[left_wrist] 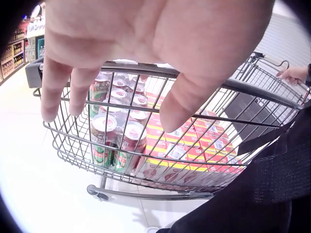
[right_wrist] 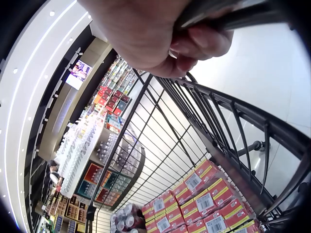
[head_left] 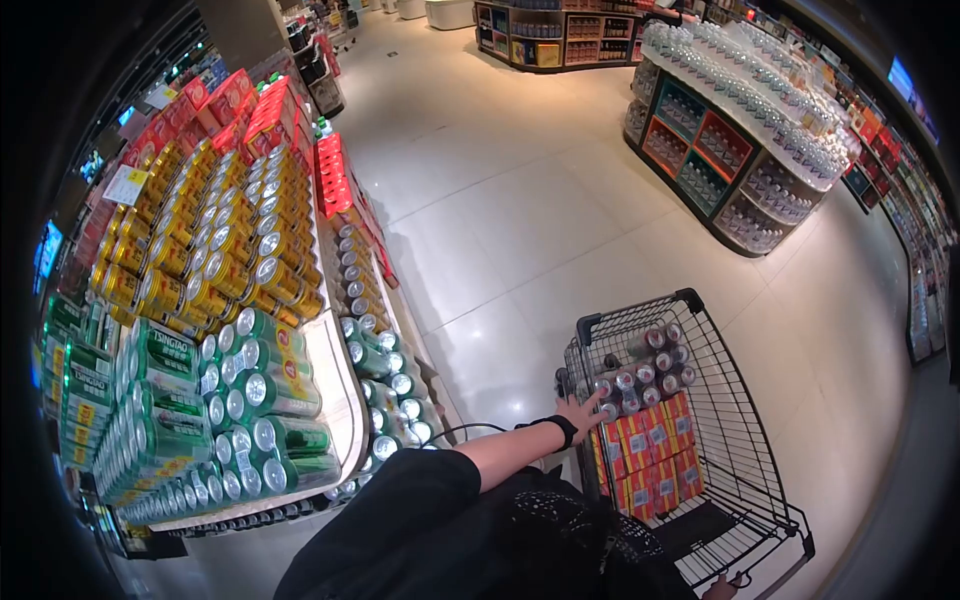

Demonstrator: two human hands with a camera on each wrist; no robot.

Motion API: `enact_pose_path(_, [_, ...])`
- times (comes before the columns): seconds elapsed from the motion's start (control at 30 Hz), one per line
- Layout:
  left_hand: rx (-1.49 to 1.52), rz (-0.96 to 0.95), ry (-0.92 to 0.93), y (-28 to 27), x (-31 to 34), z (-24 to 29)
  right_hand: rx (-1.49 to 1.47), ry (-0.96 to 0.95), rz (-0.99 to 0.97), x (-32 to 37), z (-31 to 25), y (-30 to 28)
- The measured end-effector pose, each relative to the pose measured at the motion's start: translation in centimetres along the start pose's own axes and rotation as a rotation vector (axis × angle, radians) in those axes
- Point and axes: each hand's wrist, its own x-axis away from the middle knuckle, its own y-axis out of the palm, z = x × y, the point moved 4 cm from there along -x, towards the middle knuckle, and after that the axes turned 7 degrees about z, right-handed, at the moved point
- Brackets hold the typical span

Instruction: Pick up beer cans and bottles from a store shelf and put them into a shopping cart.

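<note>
A black wire shopping cart [head_left: 735, 400] stands at the lower right of the head view. My left hand [head_left: 580, 415], fingers spread, reaches to its near side rim; in the left wrist view the palm [left_wrist: 155, 34] overlaps the rim and the fingers point down over the wires. My right hand [right_wrist: 194, 46] grips the cart's handle, fingers curled round the dark bar. Inside the cart lie shrink-wrapped drink cans [left_wrist: 116, 128] with dark red tops and green bases. Beside them sit several red and yellow boxed packs [right_wrist: 194, 199] with barcode labels.
At left, a display shelf holds green beer can packs [head_left: 165, 400] and gold cans [head_left: 215, 240], with red boxes [head_left: 340, 185] behind. A rounded island of clear bottles [head_left: 745, 95] stands at upper right. Pale tiled floor [head_left: 520, 240] runs between them.
</note>
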Motion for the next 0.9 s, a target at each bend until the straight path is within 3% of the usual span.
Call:
enact_pose_path(0.07, [-0.019,0.034,-0.036,-1.4,-0.9,-1.1,0.139,-0.213,0.008,-2.5,0.8,2.5])
enact_pose_path(0.1, [-0.006,0.049,-0.037,-2.0,-1.3,-1.8,0.365,-0.454,0.054,-4.0,2.1,4.5])
enact_pose_path(0.13, [0.009,0.064,-0.041,-2.3,-1.6,-2.7,0.733,-0.898,0.337,-5.5,4.4,7.4])
enact_pose_path(0.17, [0.022,0.078,-0.041,-2.8,-1.9,-3.4,0.693,-0.606,0.065,-5.9,1.8,7.6])
enact_pose_path(0.23, [0.030,0.102,-0.056,-3.6,-2.4,-4.4,0.257,-0.249,-0.087,-5.0,-4.7,5.5])
enact_pose_path(0.27, [0.032,0.116,-0.065,-4.0,-2.8,-5.2,0.055,-0.068,-0.105,-3.5,-10.8,3.3])
enact_pose_path(0.4, [0.127,0.205,-0.019,-4.6,-3.8,-9.3,-0.047,0.073,-0.103,-6.1,-11.4,7.9])
enact_pose_path(0.43, [0.167,0.232,0.001,-5.0,-3.5,-10.6,0.097,-0.070,-0.085,-5.8,-13.8,8.0])
enact_pose_path(0.5, [0.235,0.296,0.023,-4.5,-3.3,-13.3,0.038,-0.067,-0.070,-5.2,-18.0,10.0])
enact_pose_path(0.6, [0.408,0.107,-0.186,-5.9,-1.8,-17.8,-0.067,-0.037,-0.087,-4.2,-24.9,13.4])
enact_pose_path(0.7, [0.374,-0.044,-0.097,-7.0,-1.9,-22.1,-0.135,-0.027,-0.125,-2.7,-31.0,16.5])
enact_pose_path(0.9, [0.549,0.330,-0.210,-12.7,0.8,-29.3,-0.233,-0.023,-0.195,0.2,-40.8,21.7])
